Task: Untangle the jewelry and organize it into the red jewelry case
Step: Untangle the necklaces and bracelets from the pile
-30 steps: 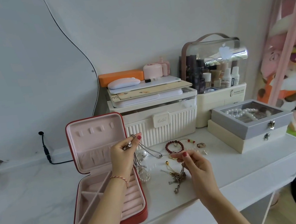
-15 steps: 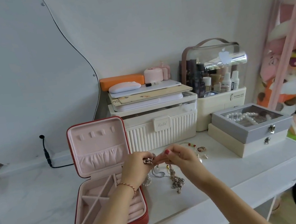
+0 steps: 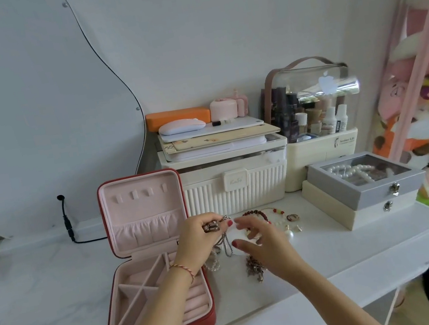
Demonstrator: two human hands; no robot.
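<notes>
On the white tabletop (image 3: 322, 266), the red jewelry case (image 3: 150, 259) lies open, its lid upright and its pink divided tray flat, just left of the left hand (image 3: 200, 237). That hand's fingers (image 3: 218, 222) are curled and pinch a small silver-and-brown pendant on a thin silver chain (image 3: 227, 244), which hangs down in a loop from the pinch toward the tabletop. A red-and-gold cord bracelet (image 3: 184, 269) circles the left wrist, which lies over the case's right edge.

To the right of those fingers, the right hand (image 3: 266, 249) hovers palm down with its fingers spread and relaxed, holding nothing; its thumb tip is near the hanging chain, though whether they touch cannot be told. Beneath and beyond this hand lies the rest of the jewelry: a tangled bronze chain (image 3: 254, 268) under the wrist, a dark red bead bracelet (image 3: 255, 213) past the fingertips, a large pearl (image 3: 289, 234) and an oval ring (image 3: 292, 217) to their right, and a pearly strand (image 3: 214, 265) below the left hand.

Farther back from both hands stands a ribbed cream storage box (image 3: 234, 187) stacked with flat items, and a clear-domed cosmetics organizer (image 3: 314, 107) beside it. Well right of the right hand, a grey glass-lidded box (image 3: 365, 183) holding pearls rests on a cream box (image 3: 355, 210).
</notes>
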